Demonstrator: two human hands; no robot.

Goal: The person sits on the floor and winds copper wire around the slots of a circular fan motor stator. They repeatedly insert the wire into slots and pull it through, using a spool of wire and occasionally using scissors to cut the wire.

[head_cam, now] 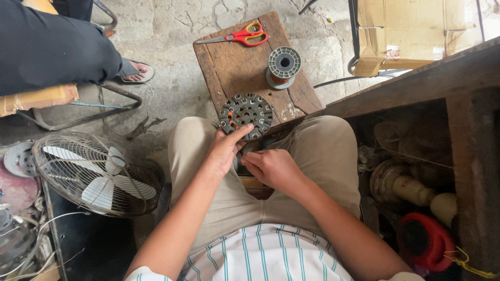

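The stator core (pixel 246 114), a dark round slotted disc, is sitting at the near edge of the small wooden tabletop (pixel 229 67) in the centre of the frame. The left hand (pixel 225 151) is clamping its grip on the disc's lower rim, thumb on top. The right hand (pixel 272 167) is curling closed just below; what it is pinching I cannot tell. Farther up are lying a wire spool (pixel 283 66) and red-handled scissors (pixel 245 36).

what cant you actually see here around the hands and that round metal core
- Head view: lower edge of the round metal core is covered by the left hand.
- What the right hand pinches is hidden by its curled fingers.
- Any wire between spool and core is too thin to trace.
- The seated person's upper body is cut off by the frame edge.
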